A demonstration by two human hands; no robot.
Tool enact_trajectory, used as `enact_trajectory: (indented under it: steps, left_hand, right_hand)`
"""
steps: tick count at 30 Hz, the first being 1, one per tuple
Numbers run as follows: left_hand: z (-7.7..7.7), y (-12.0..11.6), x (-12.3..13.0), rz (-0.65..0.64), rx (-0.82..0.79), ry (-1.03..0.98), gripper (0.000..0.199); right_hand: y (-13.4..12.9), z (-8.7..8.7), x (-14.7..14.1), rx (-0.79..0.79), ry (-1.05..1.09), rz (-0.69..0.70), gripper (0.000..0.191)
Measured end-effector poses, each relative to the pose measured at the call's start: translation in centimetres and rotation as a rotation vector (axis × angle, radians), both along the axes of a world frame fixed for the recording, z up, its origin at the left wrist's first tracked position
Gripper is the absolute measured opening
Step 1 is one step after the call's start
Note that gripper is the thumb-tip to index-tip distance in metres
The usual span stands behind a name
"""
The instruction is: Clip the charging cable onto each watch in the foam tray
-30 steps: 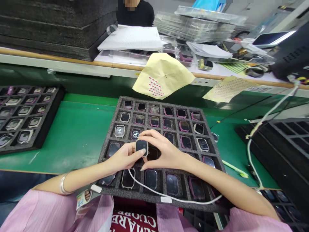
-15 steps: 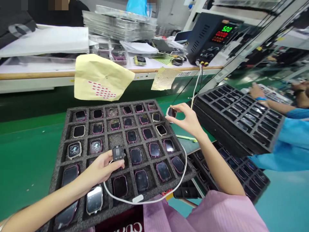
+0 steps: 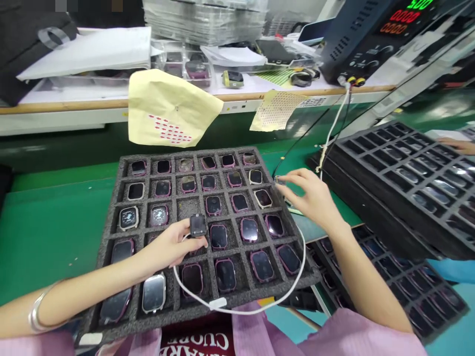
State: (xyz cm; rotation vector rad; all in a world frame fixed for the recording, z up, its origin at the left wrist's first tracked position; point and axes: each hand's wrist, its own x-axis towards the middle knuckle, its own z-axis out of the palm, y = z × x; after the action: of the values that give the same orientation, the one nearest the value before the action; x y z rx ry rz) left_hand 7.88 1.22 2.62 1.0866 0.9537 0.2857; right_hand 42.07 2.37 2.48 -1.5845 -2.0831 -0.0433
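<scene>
Foam tray with watches in its compartments, as viewed from above the two hands. At the centre of the frame, a small dark block was pinched between the thumb and fingers of the left hand and was held over the tray. A white cable was seen to emerge beside that hand and was looped across the tray's front edge; whether it was joined to the block could not be told. At right of centre, the right hand was extended just beside the tray's right edge, its thumb and fingers brought near each other; whether anything was gripped between their blurred tips could not be told. Most compartments were occupied, while foam floor was exposed in one compartment just above and to the left of the block. Lit dials were displayed at centre left on a pale-framed watch and a purple-framed watch; most other screens were dark. The work was accordingly judged to be under way and unfinished, though how many watches were done and how many were left could not be determined.
</scene>
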Motion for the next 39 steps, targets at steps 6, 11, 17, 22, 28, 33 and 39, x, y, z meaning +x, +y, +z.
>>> enact_trajectory:
  steps: [6, 11, 17, 22, 28, 33, 39]
  left_hand:
    - [-0.7, 1.1, 0.9, 0.053, 0.039, -0.064, 0.033]
    - [-1.6, 1.3, 0.3, 0.008, 0.082, -0.134, 0.033]
    - [-1.8, 1.7, -0.1, 0.003, 0.039, -0.212, 0.039]
    - [-2.1, 1.5, -0.1, 0.017, 0.057, -0.205, 0.045]
    - [-3.0, 1.1, 0.2, 0.105, 0.133, -0.182, 0.042]
    - [-2.7, 1.0, 0.2, 0.162, 0.123, -0.228, 0.037]
    - [-2.4, 1.0, -0.1, 0.099, 0.073, -0.229, 0.036]
  right_hand:
    - [3.1, 1.0, -11.9, -0.238, -0.346, 0.471, 0.031]
    - [4.1, 0.0, -12.4, -0.281, -0.314, 0.444, 0.035]
    - [2.2, 2.3, -11.4, -0.262, 0.21, 0.538, 0.031]
    - [1.0, 1.6, -13.3, -0.272, 0.086, 0.624, 0.035]
    - [1.1, 0.2, -14.4, -0.218, -0.035, 0.619, 0.031]
    - [0.1, -1.3, -14.3, -0.07, 0.067, 0.653, 0.04]
    - [-0.1, -2.4, -14.0, -0.173, 0.266, 0.702, 0.051]
